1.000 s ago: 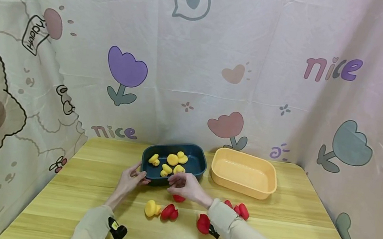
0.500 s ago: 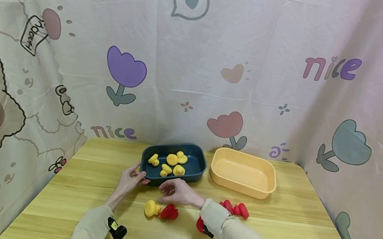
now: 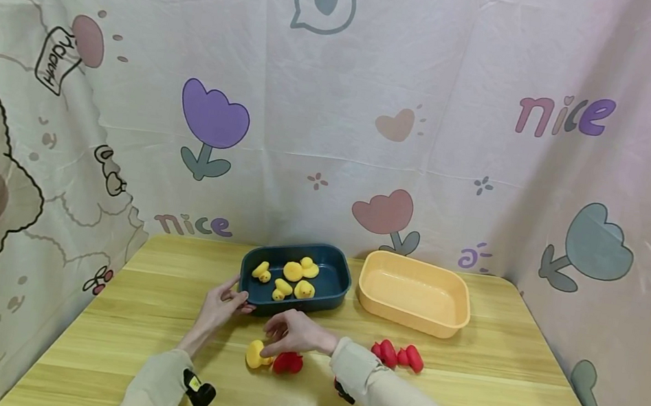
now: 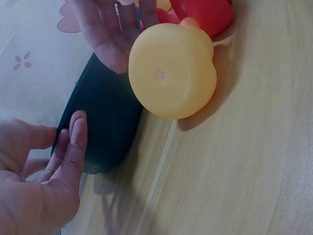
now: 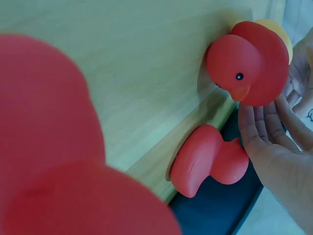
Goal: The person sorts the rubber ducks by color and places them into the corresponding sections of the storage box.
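Observation:
My left hand (image 3: 221, 306) grips the near left corner of a dark blue bin (image 3: 337, 298), its thumb and fingers pinching the wall in the left wrist view. Several yellow rubber ducks (image 3: 293, 271) lie inside. My right hand (image 3: 299, 333) reaches over a lone yellow rubber duck (image 3: 255, 356) on the table, thumb overlapping it in the head view, fingers spread and loosely bent. Beside that duck sits a red rubber duck (image 3: 287, 363). Another red duck (image 5: 203, 159), close to the bin in the right wrist view, is hidden behind my right hand in the head view.
A pale orange bin (image 3: 415, 295) stands at the back right with nothing in it. Two red ducks (image 3: 411, 359) lie in front of it. One more red duck is mostly covered by the right sleeve (image 3: 365, 368). A printed curtain (image 3: 311, 125) hangs behind the table (image 3: 492, 393).
My right hand has moved from the bin's front edge towards me and slightly left, to the lone yellow duck. The left hand has stayed on the bin.

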The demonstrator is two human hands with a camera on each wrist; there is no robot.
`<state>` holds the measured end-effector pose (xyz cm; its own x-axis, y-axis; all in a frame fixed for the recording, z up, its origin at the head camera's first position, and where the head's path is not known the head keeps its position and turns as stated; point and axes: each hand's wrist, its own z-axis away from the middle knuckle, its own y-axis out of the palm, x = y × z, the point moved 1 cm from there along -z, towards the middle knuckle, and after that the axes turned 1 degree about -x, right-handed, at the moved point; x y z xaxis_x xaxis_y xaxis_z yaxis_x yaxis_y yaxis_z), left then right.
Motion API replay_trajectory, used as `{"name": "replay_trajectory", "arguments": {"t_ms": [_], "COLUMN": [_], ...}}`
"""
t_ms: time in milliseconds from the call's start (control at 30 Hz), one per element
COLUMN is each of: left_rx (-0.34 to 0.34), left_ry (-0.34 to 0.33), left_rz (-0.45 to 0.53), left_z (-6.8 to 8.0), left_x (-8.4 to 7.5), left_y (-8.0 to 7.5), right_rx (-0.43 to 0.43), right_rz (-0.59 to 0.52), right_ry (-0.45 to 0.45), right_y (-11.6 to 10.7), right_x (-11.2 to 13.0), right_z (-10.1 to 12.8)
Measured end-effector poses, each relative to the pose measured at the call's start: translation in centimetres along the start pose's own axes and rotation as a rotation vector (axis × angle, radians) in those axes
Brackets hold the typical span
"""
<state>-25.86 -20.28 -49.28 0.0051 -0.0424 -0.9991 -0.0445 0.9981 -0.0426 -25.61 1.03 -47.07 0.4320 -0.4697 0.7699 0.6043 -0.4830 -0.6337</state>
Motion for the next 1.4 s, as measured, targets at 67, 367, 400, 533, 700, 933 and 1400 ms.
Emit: {"name": "replay_trajectory", "arguments": {"t_ms": [67,367,400,533,700,933,1400], "left_rx": [-0.003,-0.009,-0.009,-0.009,-0.006,-0.009,-0.009], "left_ry": [-0.002,-0.005,-0.004,-0.003,-0.004,0.004,-0.008], "left_rz": [0.002,-0.028,-0.029,-0.026,-0.021,-0.028,-0.034], "left_z": [0.0,0.0,0.1,0.1,0.0,0.1,0.2], "left_x": [0.0,-0.1,-0.1,-0.1,-0.1,-0.1,-0.2], "left_y": [0.0,0.0,0.0,0.0,0.0,0.0,0.0], "right_rx": [0.006,0.036,0.039,0.047,0.056,0.065,0.074], "right_rz": [0.010,0.055,0.060,0.081,0.089,0.082,0.132], "right_ry": [0.007,0.042,0.041,0.028,0.023,0.035,0.065], "right_y": [0.1,0.6,0.7,0.8,1.0,1.2,1.6], "right_x": [0.1,0.2,0.2,0.2,0.2,0.2,0.4], "right_z": [0.0,-0.3,-0.3,-0.4,-0.5,-0.7,-0.9]}}
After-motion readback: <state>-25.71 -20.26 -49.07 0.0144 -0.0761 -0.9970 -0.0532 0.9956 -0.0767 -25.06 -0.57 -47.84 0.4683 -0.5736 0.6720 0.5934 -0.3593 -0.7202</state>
